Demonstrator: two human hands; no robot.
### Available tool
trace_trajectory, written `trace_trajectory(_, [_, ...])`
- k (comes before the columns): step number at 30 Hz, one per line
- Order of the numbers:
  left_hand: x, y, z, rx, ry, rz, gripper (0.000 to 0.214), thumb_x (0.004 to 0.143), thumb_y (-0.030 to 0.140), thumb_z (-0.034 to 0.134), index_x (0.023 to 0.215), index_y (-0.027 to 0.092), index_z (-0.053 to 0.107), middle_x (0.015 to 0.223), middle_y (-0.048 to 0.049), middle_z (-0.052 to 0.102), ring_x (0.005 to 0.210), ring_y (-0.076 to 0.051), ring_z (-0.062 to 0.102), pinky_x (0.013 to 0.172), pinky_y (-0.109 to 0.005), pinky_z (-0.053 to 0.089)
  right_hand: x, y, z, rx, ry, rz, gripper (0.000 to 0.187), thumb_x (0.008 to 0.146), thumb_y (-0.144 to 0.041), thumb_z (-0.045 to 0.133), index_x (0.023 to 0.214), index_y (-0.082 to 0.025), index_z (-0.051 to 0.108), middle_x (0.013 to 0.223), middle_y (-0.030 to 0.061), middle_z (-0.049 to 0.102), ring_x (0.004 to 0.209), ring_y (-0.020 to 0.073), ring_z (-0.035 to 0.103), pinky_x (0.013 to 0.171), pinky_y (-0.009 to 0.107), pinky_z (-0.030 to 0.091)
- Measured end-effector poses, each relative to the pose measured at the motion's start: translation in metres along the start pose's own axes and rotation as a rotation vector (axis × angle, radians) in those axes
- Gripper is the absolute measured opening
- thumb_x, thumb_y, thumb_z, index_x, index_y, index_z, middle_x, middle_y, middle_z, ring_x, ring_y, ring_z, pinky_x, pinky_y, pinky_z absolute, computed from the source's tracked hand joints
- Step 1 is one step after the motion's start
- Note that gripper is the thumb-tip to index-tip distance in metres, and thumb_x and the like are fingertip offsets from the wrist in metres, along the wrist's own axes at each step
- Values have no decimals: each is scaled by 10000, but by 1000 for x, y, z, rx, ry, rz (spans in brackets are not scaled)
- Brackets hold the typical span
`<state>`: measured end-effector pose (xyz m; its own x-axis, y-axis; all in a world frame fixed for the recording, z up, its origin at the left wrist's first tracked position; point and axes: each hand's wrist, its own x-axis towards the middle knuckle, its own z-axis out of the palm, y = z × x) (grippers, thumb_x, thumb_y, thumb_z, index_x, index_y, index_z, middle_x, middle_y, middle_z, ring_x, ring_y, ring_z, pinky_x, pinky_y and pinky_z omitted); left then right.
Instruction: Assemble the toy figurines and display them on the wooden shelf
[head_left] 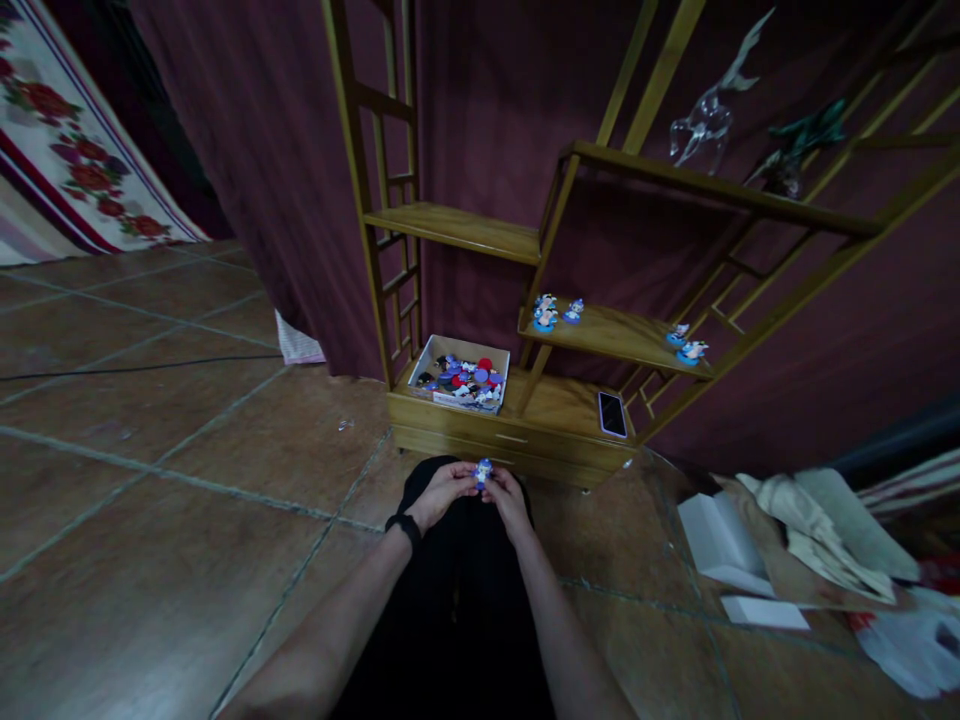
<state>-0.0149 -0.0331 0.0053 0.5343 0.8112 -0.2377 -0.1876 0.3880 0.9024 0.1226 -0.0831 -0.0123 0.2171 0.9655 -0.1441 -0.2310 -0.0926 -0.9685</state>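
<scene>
My left hand (pixel 442 492) and my right hand (pixel 507 497) meet in front of me, above my dark lap, with fingers pinched together on a small blue and white figurine (pixel 484 472). A black band sits on my left wrist. Just beyond my hands, a white box (pixel 429 362) full of coloured toy pieces rests on the bottom level of a wooden shelf unit (pixel 525 430). Similar small figurines stand on the middle shelf, a few at its left end (pixel 553 313) and two at its right end (pixel 688 345).
A phone (pixel 612 413) lies on the shelf unit's bottom level. A glass animal figure (pixel 709 115) and a dark ornament (pixel 801 145) stand on the top shelf. White boxes (pixel 720 545), cloth and bags lie on the floor at right. Dark red curtains hang behind; a black cable crosses the tiles at left.
</scene>
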Motion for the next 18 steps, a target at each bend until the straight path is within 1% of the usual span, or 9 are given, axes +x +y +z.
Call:
trace_trajectory(7, [1,-1,2,29,-10,-24,355,643,278,708,958,122,661,901,-99,683,713,-134,627,675,-240,488,2,5,-1,-70,2,-18,275,668,-388,611,851,-185,592,733,-13,609,578,89,535,519,199,441])
trace_trajectory(12, [-1,-1,3,25,-4,-38,335,638,282,715,927,120,667,870,-91,684,727,-146,634,708,-267,499,2,9,-1,-129,25,-19,237,683,-378,587,828,-190,584,776,-4,619,644,109,560,511,193,448])
trace_trajectory(18, [-1,-2,6,35,38,-38,316,608,272,739,873,114,673,814,-75,687,677,-138,634,693,-267,509,5,16,-4,-172,17,-24,229,678,-358,586,843,-200,571,787,-9,624,648,112,564,515,199,461])
